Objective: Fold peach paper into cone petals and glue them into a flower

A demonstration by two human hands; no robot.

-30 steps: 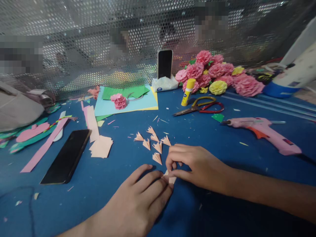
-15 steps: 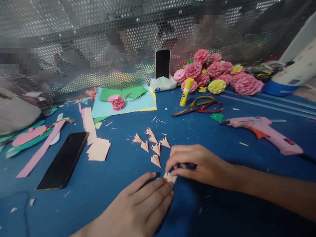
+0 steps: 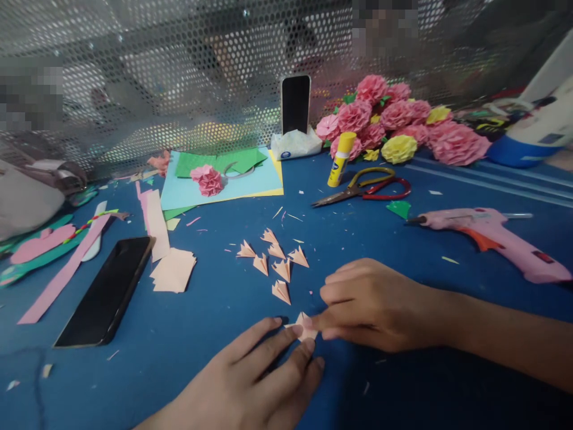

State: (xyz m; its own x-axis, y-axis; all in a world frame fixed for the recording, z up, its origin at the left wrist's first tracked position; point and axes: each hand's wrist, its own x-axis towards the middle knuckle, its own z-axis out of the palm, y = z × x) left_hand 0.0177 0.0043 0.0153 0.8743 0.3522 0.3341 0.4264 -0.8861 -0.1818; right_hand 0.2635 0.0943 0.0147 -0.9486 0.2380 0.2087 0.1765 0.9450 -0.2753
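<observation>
A small peach paper piece (image 3: 308, 335), partly folded, lies on the blue table between my hands. My left hand (image 3: 257, 373) is open, fingers spread low over the table, with fingertips pressing on the paper's left and near edges. On the other side, my right hand (image 3: 380, 304) has its fingers curled in, and the tip of its index finger presses on the paper's right part. Just beyond are several folded peach paper points (image 3: 282, 270). A stack of peach paper squares (image 3: 174, 270) sits farther left. Fingers cover part of the piece.
A black phone (image 3: 107, 292) lies at left beside pink paper strips (image 3: 67, 269). Farther back are scissors (image 3: 358, 190), a glue stick (image 3: 341, 159), pink paper flowers (image 3: 356, 114) and a propped phone (image 3: 295, 104). A pink glue gun (image 3: 487, 230) rests at right.
My right hand has shifted slightly right and its index finger now presses on the paper. The left fingers have spread more, uncovering more of the piece. The view has tilted slightly.
</observation>
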